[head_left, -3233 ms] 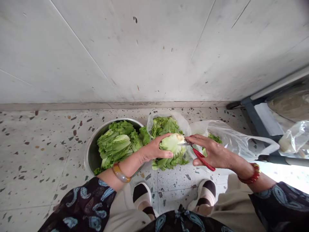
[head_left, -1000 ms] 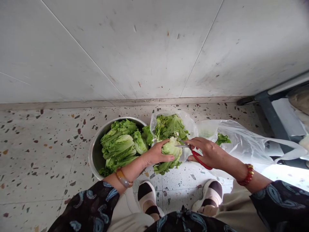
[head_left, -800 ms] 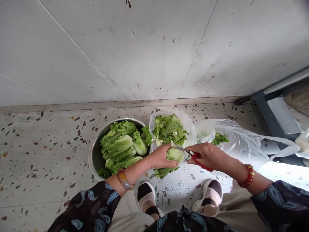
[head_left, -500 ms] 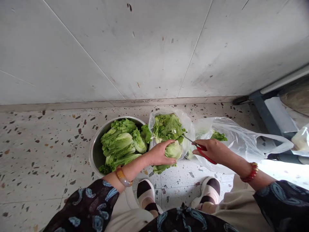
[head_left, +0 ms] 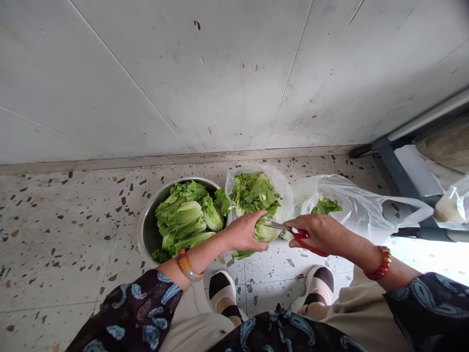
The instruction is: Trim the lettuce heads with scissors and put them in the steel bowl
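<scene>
Steel, plastic and leaf under my fingers

My scissors [head_left: 293,231] pair bright metal blades with glossy red plastic handles; the lettuce head [head_left: 264,230] feels crinkled and matt, the bowl [head_left: 145,233] is brushed steel, the bags [head_left: 361,211] thin, shiny plastic.

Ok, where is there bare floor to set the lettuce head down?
Bare terrazzo floor lies left of the metal bowl, up to the wall. It is crowded on the other side: bowl, open bag of leaves, second plastic bag, both hands and the shoes.
</scene>
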Motion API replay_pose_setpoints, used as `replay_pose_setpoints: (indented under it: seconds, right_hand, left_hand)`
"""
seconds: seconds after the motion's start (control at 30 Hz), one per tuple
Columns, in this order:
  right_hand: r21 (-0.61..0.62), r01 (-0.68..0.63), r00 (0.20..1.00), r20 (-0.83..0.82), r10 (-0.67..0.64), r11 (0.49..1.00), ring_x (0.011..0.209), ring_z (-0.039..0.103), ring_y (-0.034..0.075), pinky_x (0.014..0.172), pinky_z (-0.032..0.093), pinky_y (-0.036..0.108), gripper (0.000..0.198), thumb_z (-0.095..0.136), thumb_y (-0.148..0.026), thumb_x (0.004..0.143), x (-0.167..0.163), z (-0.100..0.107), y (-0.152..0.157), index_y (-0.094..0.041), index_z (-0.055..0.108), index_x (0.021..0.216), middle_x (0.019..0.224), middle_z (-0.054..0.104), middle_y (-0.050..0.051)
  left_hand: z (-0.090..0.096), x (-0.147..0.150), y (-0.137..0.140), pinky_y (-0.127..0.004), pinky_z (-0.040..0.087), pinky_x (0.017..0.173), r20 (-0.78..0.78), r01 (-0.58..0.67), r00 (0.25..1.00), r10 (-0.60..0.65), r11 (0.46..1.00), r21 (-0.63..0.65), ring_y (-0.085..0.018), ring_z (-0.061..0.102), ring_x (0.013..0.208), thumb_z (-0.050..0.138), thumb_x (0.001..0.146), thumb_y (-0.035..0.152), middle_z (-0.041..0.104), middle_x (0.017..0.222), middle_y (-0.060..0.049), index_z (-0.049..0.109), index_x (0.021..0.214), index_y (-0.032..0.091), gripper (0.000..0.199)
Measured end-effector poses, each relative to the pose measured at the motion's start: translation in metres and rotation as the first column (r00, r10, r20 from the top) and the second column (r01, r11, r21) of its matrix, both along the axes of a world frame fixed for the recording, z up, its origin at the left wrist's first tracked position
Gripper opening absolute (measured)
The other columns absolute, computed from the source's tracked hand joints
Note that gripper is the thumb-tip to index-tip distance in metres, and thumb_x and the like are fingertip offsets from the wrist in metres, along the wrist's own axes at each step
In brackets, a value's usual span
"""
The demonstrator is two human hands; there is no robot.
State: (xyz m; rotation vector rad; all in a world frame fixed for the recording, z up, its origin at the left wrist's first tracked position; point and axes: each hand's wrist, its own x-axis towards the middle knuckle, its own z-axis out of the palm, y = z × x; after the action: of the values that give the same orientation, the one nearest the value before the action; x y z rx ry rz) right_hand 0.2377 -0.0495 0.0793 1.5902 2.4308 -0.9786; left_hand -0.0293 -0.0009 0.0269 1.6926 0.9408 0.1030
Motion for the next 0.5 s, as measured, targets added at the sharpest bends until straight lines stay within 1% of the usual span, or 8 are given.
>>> replay_pose_setpoints:
  seconds: [0.1, 0.17, 0.2, 0.27, 0.33, 0.4, 0.43, 0.5]
  right_hand:
    - [0.038, 0.066, 0.976, 0.206, -0.072, 0.997, 0.07, 0.069, 0.021, 0.058, 0.035, 0.027, 0.016, 0.071, -0.038, 0.095, -0.001, 0.0, 0.002, -0.024, 0.079, 0.098, 0.078, 0.076, 0.006]
    - [0.094, 0.139, 0.942, 0.294, -0.161, 0.986, 0.07, 0.07, 0.024, 0.058, 0.036, 0.028, 0.022, 0.067, -0.041, 0.097, 0.002, -0.003, 0.003, -0.022, 0.078, 0.098, 0.079, 0.076, 0.009]
    - [0.12, 0.171, 0.937, 0.288, -0.199, 0.978, 0.07, 0.07, 0.024, 0.058, 0.037, 0.028, 0.025, 0.066, -0.044, 0.098, 0.004, -0.004, 0.003, -0.022, 0.078, 0.1, 0.079, 0.076, 0.009]
    - [0.145, 0.232, 0.949, 0.182, -0.256, 0.962, 0.071, 0.071, 0.024, 0.06, 0.042, 0.029, 0.031, 0.062, -0.048, 0.1, 0.008, -0.008, 0.003, -0.021, 0.077, 0.106, 0.08, 0.077, 0.008]
    - [0.12, 0.298, 0.953, 0.024, -0.303, 0.947, 0.069, 0.07, 0.022, 0.063, 0.046, 0.03, 0.038, 0.058, -0.051, 0.1, 0.011, -0.01, 0.002, -0.021, 0.076, 0.114, 0.078, 0.076, 0.006]
    - [0.068, 0.351, 0.933, -0.104, -0.344, 0.934, 0.063, 0.067, 0.019, 0.063, 0.05, 0.03, 0.044, 0.057, -0.055, 0.1, 0.011, -0.009, 0.002, -0.019, 0.075, 0.119, 0.071, 0.073, 0.003]
    - [0.046, 0.369, 0.921, -0.151, -0.359, 0.928, 0.06, 0.066, 0.018, 0.062, 0.051, 0.03, 0.047, 0.057, -0.056, 0.099, 0.011, -0.009, 0.002, -0.018, 0.074, 0.121, 0.068, 0.071, 0.002]
    - [0.038, 0.405, 0.891, -0.239, -0.385, 0.914, 0.061, 0.068, 0.019, 0.062, 0.054, 0.03, 0.05, 0.059, -0.057, 0.098, 0.008, -0.006, 0.003, -0.017, 0.073, 0.125, 0.071, 0.073, 0.002]
  left_hand:
    - [0.004, -0.001, 0.002, -0.05, 0.049, 0.106, 0.011, -0.026, 1.0, 0.026, 1.0, -0.011, -0.038, 0.065, 0.122, 0.09, 0.058, 0.035, 0.069, 0.136, -0.016, 0.061, 0.142, 0.021, 0.09]
    - [0.006, -0.005, 0.004, -0.049, 0.053, 0.101, 0.067, -0.079, 0.994, 0.09, 0.987, -0.142, -0.034, 0.068, 0.113, 0.092, 0.058, 0.037, 0.073, 0.126, -0.013, 0.065, 0.135, 0.019, 0.083]
    - [0.006, -0.008, 0.005, -0.047, 0.055, 0.098, 0.112, -0.121, 0.982, 0.153, 0.96, -0.252, -0.032, 0.07, 0.109, 0.092, 0.06, 0.04, 0.075, 0.121, -0.012, 0.067, 0.132, 0.019, 0.079]
    - [0.006, -0.014, 0.007, -0.042, 0.058, 0.091, 0.18, -0.214, 0.922, 0.342, 0.839, -0.5, -0.027, 0.073, 0.1, 0.09, 0.066, 0.05, 0.078, 0.111, -0.01, 0.07, 0.126, 0.018, 0.07]
    - [0.006, -0.02, 0.009, -0.04, 0.06, 0.087, 0.177, -0.29, 0.822, 0.542, 0.665, -0.688, -0.026, 0.074, 0.095, 0.083, 0.074, 0.061, 0.079, 0.105, -0.011, 0.073, 0.121, 0.016, 0.066]
    - [0.007, -0.024, 0.01, -0.04, 0.061, 0.087, 0.146, -0.329, 0.72, 0.679, 0.519, -0.789, -0.028, 0.075, 0.097, 0.077, 0.079, 0.067, 0.08, 0.104, -0.012, 0.074, 0.121, 0.014, 0.067]
    - [0.008, -0.024, 0.011, -0.039, 0.062, 0.087, 0.135, -0.338, 0.672, 0.728, 0.464, -0.819, -0.029, 0.075, 0.099, 0.075, 0.081, 0.068, 0.08, 0.103, -0.012, 0.074, 0.122, 0.014, 0.068]
    - [0.009, -0.024, 0.012, -0.037, 0.063, 0.086, 0.116, -0.347, 0.605, 0.788, 0.391, -0.852, -0.028, 0.076, 0.099, 0.074, 0.083, 0.066, 0.081, 0.101, -0.011, 0.073, 0.125, 0.015, 0.066]
